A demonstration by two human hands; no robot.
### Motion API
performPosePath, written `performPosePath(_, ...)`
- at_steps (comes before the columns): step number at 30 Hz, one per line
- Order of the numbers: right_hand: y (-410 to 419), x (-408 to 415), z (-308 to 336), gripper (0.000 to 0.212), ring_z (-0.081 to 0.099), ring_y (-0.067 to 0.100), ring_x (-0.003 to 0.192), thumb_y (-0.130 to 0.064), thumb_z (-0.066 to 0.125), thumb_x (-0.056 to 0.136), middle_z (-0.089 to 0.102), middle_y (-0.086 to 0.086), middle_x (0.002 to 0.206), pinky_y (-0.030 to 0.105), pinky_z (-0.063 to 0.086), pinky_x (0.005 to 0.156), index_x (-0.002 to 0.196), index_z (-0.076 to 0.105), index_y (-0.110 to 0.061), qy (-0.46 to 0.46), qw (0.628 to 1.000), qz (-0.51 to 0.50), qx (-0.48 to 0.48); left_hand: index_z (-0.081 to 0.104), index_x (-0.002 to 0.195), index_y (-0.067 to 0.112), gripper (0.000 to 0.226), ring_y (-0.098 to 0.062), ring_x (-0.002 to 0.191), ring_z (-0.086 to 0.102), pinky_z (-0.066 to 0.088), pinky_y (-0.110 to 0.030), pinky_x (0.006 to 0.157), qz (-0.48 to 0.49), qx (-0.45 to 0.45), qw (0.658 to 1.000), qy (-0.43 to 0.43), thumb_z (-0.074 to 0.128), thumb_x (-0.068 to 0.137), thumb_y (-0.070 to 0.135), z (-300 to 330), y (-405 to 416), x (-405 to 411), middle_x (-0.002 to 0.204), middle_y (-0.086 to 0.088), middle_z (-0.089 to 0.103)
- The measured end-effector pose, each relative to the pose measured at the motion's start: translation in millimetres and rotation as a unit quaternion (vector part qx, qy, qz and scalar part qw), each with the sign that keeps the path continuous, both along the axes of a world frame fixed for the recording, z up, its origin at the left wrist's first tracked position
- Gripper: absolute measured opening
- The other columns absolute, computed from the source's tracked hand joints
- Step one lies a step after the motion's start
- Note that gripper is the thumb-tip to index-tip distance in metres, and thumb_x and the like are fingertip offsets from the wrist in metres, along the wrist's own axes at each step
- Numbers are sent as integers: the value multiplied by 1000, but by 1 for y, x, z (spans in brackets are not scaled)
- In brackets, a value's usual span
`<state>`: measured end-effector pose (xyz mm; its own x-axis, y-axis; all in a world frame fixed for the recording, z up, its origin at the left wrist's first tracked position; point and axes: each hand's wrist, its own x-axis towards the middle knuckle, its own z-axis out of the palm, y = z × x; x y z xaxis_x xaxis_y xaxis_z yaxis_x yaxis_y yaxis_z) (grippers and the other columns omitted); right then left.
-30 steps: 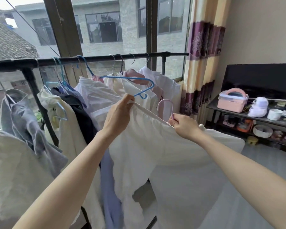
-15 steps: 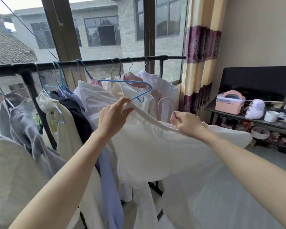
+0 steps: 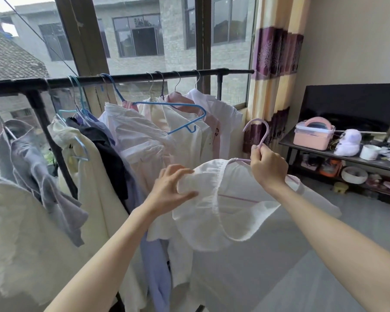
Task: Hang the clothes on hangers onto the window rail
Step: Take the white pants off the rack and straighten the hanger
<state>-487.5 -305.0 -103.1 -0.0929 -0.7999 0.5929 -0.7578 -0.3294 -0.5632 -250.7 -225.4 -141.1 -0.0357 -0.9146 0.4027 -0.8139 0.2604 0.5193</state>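
A white garment (image 3: 214,212) sits on a pale pink hanger (image 3: 258,131), held below the black window rail (image 3: 131,77) and in front of the hung clothes. My right hand (image 3: 268,167) grips the hanger at the base of its hook. My left hand (image 3: 169,190) holds a bunched fold of the white garment at its left shoulder. An empty blue hanger (image 3: 178,109) hangs on the rail among several shirts.
Clothes on hangers crowd the rail from left to right, with a black upright post (image 3: 47,136) on the left. A striped curtain (image 3: 273,82) hangs at the rail's right end. A low shelf (image 3: 347,156) with a pink box (image 3: 313,136) stands at the right.
Both hands have come down and to the right with the white garment. My right hand now shows the pink hook above it, and my left hand has bunched the fabric.
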Motion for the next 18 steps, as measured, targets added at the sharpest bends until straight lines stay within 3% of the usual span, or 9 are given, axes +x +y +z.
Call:
performPosePath(2, -1, -3, -3, 36, 59, 41, 90, -28, 35, 98, 68, 20, 91, 37, 37, 73, 81, 57, -5, -31, 999, -10, 9, 44, 132, 26, 81, -21, 122, 33, 28, -34, 102, 95, -43, 994, 18, 49, 62, 65, -7, -1, 6, 133, 0, 38)
performPosePath(4, -5, -9, -8, 38, 59, 41, 91, -30, 35, 97, 68, 21, 92, 37, 38, 75, 82, 60, -5, -73, 997, -27, 27, 36, 138, 17, 81, -24, 124, 34, 28, -33, 102, 108, 11, 993, 55, 56, 69, 56, -14, -1, 11, 134, -4, 40)
performPosePath(5, -8, -12, -11, 40, 58, 40, 93, -32, 34, 97, 67, 21, 94, 37, 39, 77, 85, 61, -4, -94, 994, -37, 41, 39, 134, 14, 70, -24, 122, 40, 31, -30, 96, 95, 45, 992, 71, 60, 77, 47, -19, -3, 13, 129, -4, 46)
performPosePath(7, -13, -18, -17, 42, 58, 40, 96, -34, 33, 97, 66, 21, 98, 38, 40, 80, 91, 62, -3, -132, 987, -52, 71, 54, 109, 11, 26, -26, 102, 54, 35, -29, 75, 95, 70, 989, 95, 54, 91, 30, -28, -6, 14, 103, -3, 60)
performPosePath(8, -15, -21, -19, 43, 57, 40, 97, -34, 33, 97, 66, 21, 98, 39, 40, 81, 92, 61, -2, -142, 985, -58, 81, 55, 91, 11, 19, -26, 88, 56, 34, -31, 65, 113, 56, 987, 97, 47, 95, 28, -28, -7, 13, 86, -2, 61)
performPosePath(9, -16, -24, -21, 43, 57, 41, 98, -34, 32, 98, 65, 22, 99, 39, 40, 81, 94, 60, -1, -142, 984, -65, 88, 52, 78, 10, 29, -25, 76, 52, 32, -33, 61, 132, 38, 986, 98, 42, 97, 29, -28, -8, 13, 71, -1, 56)
performPosePath(11, -17, -30, -25, 43, 56, 42, 102, -32, 32, 98, 64, 24, 104, 40, 40, 83, 100, 59, 1, -128, 985, -74, 94, 49, 70, 8, 38, -24, 68, 46, 30, -34, 60, 161, 0, 981, 108, 36, 99, 30, -22, -10, 12, 62, 0, 50)
performPosePath(15, -20, -41, -32, 42, 54, 44, 104, -28, 31, 99, 63, 28, 109, 44, 37, 92, 105, 57, 5, -119, 986, -65, 99, 60, 86, 7, 39, -32, 84, 56, 37, -34, 68, 238, -42, 959, 148, 32, 100, 31, -16, -15, 18, 83, -12, 63)
performPosePath(18, -24, -47, -35, 41, 55, 42, 100, -28, 32, 99, 64, 26, 103, 43, 39, 90, 98, 58, 4, -189, 976, -54, 93, 62, 99, 2, 44, -38, 103, 55, 42, -40, 86, 322, 14, 918, 231, 30, 98, 31, -21, -24, 24, 107, -22, 63)
